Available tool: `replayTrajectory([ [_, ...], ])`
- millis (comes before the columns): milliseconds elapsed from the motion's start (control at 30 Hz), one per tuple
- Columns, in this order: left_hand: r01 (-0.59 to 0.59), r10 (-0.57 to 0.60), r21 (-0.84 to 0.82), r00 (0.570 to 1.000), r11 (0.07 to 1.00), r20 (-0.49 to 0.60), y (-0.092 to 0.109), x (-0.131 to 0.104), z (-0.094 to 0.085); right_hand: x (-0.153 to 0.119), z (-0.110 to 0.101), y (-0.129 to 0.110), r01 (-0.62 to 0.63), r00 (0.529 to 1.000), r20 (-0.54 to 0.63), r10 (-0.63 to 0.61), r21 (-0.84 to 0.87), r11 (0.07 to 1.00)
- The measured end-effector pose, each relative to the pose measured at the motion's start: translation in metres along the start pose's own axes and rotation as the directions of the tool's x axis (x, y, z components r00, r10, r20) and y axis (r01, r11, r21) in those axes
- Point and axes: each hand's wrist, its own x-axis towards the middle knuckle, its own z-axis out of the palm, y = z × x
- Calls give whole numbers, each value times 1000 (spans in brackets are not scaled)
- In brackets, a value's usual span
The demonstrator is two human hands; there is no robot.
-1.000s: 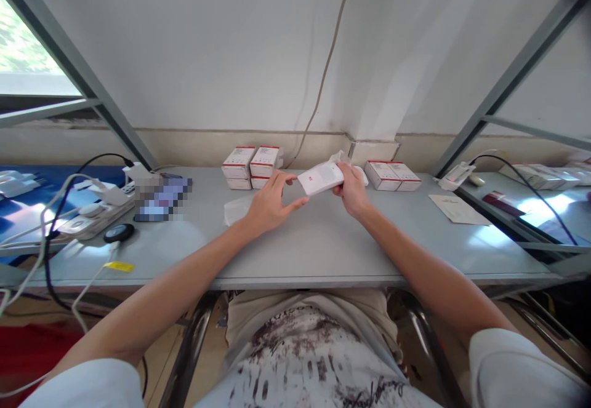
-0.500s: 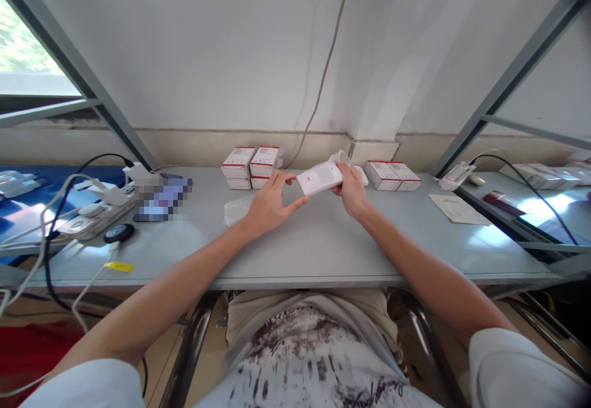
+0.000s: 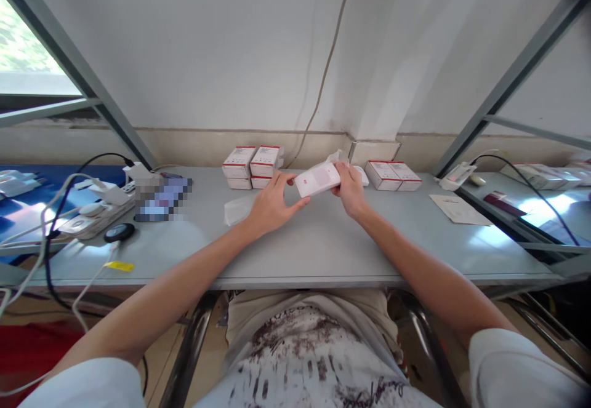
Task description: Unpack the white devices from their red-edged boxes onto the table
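Note:
Above the middle of the table I hold a slim white box (image 3: 315, 180) with a small red mark and a greyish panel. My right hand (image 3: 351, 189) is closed around its right end, thumb on the near side. At the left end is my left hand (image 3: 277, 202), with thumb and fingers spread apart. Its thumb tip is at the lower left corner; whether it touches is hard to tell. A rounded white object (image 3: 362, 176) lies behind my right hand, partly hidden. Crumpled clear plastic (image 3: 335, 156) shows behind the white box.
White-and-red cartons (image 3: 239, 163) are stacked at the back left, and more cartons (image 3: 392, 175) stand right. A thin plastic bag (image 3: 237, 210) lies by my left wrist. Further left are a phone (image 3: 162, 202), a black puck (image 3: 119, 232) and a power strip (image 3: 96, 217). A paper (image 3: 457, 208) lies right.
The white box has tilted slightly, so its face looks pinker, and has shifted a little left with my right hand. My left hand has barely moved.

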Motion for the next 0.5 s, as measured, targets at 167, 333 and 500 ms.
replayTrajectory([
  [167, 9, -9, -7, 1000, 1000, 8, 0, 1, -1, 3, -2, -1, -22, 999, -23, 23, 37, 999],
  [333, -5, 6, -72, 1000, 997, 14, -4, 1, -1, 5, -4, 1, -22, 999, -27, 23, 54, 998],
  [500, 11, -15, -216, 1000, 976, -18, -10, 3, 2, 5, -5, 1, -39, 999, 3, 39, 86, 996],
])
